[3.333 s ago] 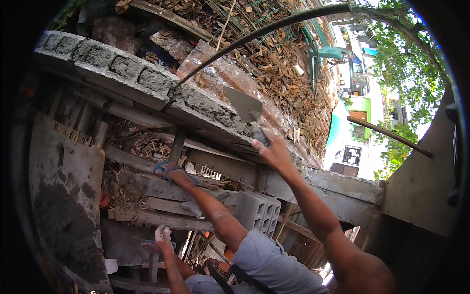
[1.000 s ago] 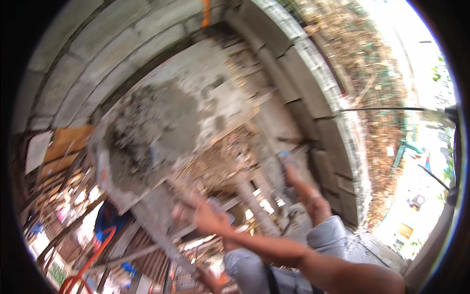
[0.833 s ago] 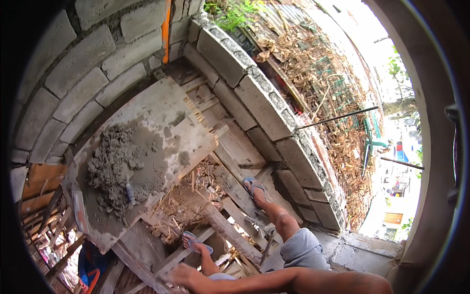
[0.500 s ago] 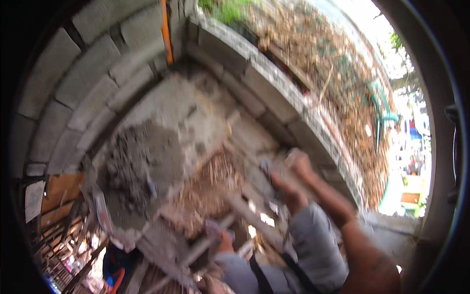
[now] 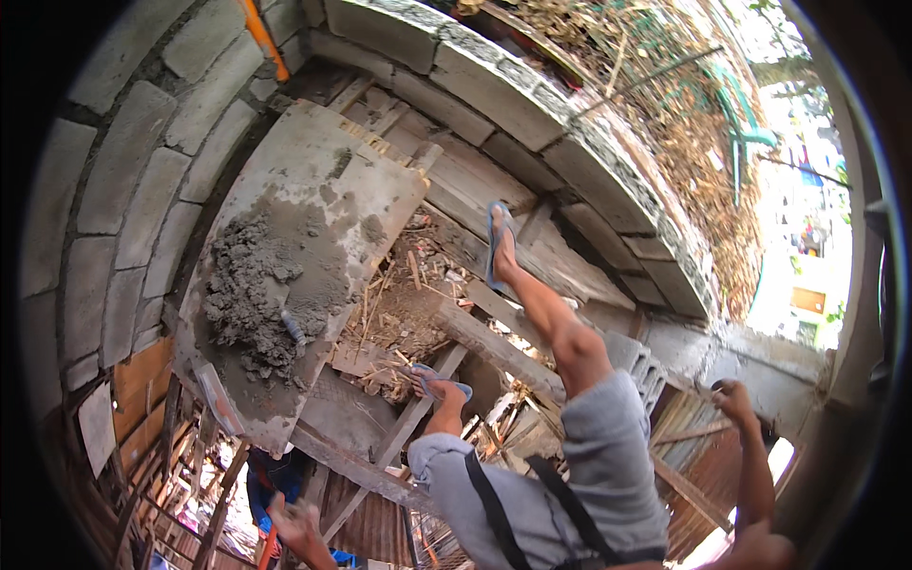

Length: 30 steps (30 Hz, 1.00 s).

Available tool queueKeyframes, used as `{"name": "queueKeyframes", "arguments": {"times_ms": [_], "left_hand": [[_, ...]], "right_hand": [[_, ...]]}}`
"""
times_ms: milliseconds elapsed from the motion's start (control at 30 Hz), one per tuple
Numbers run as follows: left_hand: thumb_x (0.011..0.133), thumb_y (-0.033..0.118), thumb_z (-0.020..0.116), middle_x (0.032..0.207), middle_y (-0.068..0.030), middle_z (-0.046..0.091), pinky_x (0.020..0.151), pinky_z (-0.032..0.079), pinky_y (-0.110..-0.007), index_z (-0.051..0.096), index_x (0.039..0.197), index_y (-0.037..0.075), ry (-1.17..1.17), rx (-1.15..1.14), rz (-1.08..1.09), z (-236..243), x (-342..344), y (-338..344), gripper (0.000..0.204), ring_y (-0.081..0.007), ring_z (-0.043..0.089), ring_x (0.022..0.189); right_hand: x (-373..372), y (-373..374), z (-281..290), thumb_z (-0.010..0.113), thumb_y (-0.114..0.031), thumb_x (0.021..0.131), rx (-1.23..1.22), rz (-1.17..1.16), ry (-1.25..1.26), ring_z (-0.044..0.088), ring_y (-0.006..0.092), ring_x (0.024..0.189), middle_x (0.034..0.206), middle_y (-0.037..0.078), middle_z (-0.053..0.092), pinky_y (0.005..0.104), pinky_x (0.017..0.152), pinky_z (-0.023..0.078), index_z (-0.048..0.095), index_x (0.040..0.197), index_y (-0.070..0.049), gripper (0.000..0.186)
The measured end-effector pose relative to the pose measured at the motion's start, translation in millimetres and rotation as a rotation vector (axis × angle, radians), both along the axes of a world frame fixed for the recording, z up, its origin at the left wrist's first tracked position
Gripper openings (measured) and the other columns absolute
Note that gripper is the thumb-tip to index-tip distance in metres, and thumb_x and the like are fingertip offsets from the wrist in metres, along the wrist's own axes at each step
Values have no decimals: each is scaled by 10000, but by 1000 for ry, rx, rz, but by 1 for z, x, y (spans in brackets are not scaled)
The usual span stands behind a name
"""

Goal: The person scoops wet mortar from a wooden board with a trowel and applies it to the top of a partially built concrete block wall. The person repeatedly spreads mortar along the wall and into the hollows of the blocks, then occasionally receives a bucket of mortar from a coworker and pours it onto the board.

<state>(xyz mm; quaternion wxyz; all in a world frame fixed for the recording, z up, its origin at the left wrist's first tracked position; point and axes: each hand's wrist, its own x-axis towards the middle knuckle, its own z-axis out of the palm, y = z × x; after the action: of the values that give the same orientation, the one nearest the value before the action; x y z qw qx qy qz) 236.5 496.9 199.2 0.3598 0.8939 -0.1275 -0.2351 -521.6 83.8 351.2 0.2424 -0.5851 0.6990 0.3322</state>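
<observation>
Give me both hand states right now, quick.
Left hand: motion-blurred, nothing visibly held; open or closed can't be told.
Right hand: fingers curled, nothing visible in it; whether fully closed can't be told.

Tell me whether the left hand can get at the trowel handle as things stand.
Probably yes, perhaps with a lean: the trowel handle lies uncovered on the mortar, though the left hand is apart from it, off the board.

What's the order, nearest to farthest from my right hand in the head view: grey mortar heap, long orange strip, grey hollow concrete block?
1. Grey hollow concrete block, just left of your right hand.
2. Grey mortar heap, well to the left.
3. Long orange strip, upper-left corner.
</observation>
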Motion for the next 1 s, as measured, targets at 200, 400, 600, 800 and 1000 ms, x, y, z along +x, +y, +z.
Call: {"name": "queueKeyframes", "arguments": {"times_ms": [200, 400, 600, 800, 1000], "left_hand": [[722, -11, 734, 828, -137, 671, 726, 513, -327, 708, 941, -24, -282, -117, -380, 21, 0, -291, 222, -249, 657, 769], [750, -73, 669, 1030, -168, 715, 790, 583, -341, 733, 1044, 55, -8, -509, -830, -17, -61, -505, 327, -303, 716, 929], [861, 73, 694, 963, -186, 708, 710, 552, -310, 602, 1259, 13, 525, -359, -538, 0, -157, -607, 413, -199, 693, 823], [794, 239, 751, 1319, -256, 554, 1046, 420, -419, 394, 1432, 2, 360, -327, -649, -16, -172, -653, 768, -368, 515, 1272], [889, 201, 695, 1081, -92, 639, 895, 495, -297, 511, 1279, -22, 744, -484, -114, -118, -101, -718, 485, -144, 609, 984]], "right_hand": [[128, -48, -58, 661, -171, 907, 81, -145, -397, 638, 227, 1048, 1135, 156, 679, 340, 921, 494, 622, 1247, -31, 371], [91, -104, -68, 670, -188, 881, 112, -262, -522, 681, 176, 862, 909, 147, 716, 325, 792, 537, 655, 1092, 13, 291], [85, -189, -110, 638, -50, 829, -99, -418, -539, 675, 195, 722, 802, 143, 665, 307, 611, 570, 621, 1053, 81, 260], [304, -297, -207, 704, -202, 834, 64, 237, -652, 688, 331, 973, 1044, 223, 691, 383, 847, 524, 633, 1196, -6, 418], [564, -453, -198, 671, -97, 899, -159, 408, -1183, 644, 154, 914, 986, 129, 686, 293, 812, 506, 606, 1155, 34, 294]]}}
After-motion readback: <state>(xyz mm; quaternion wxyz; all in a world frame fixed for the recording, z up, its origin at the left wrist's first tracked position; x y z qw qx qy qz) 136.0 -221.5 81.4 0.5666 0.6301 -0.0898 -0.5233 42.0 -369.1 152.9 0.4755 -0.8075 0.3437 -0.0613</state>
